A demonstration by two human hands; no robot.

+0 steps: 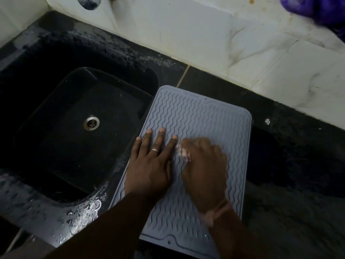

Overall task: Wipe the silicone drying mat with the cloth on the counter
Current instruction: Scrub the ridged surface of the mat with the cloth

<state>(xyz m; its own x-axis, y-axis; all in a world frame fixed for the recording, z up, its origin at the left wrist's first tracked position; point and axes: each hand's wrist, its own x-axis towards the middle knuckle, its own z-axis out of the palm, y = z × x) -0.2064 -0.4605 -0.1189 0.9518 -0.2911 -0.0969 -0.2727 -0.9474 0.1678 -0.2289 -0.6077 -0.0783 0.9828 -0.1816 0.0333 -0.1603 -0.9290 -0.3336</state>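
Right beside the sink, on the dark stone table, the silicone drying mat is lying flat, with its left edge hanging over the sink's rim a bit. It's a pale grey-blue rectangle with rounded corners, covered in wavy raised ridges running lengthwise, plus a raised border line all around. The near end is showing a little notch shape in that border with a small hole in it. Some tiny wet specks are showing on the ridges near the bottom.

The left hand is lying palm-down on the left part of the mat, fingers straight and spread, so that grip is wide and flat and just pressing. A ring is sitting on one finger. The right hand is over the middle of the mat and it's blurry, fingers curled under. A bit of white, which looks like the cloth, is peeking out at the knuckles just beside the left index finger, so the right grip is closed around it, though most of the cloth is hidden under the hand. A thin band is sitting on the right wrist.

The sink is black with a metal drain in the bottom. Water drops are sitting on the table in front of the sink. Behind it all, white marble-look wall tiles are looking stained, and something purple is showing at the top right corner.
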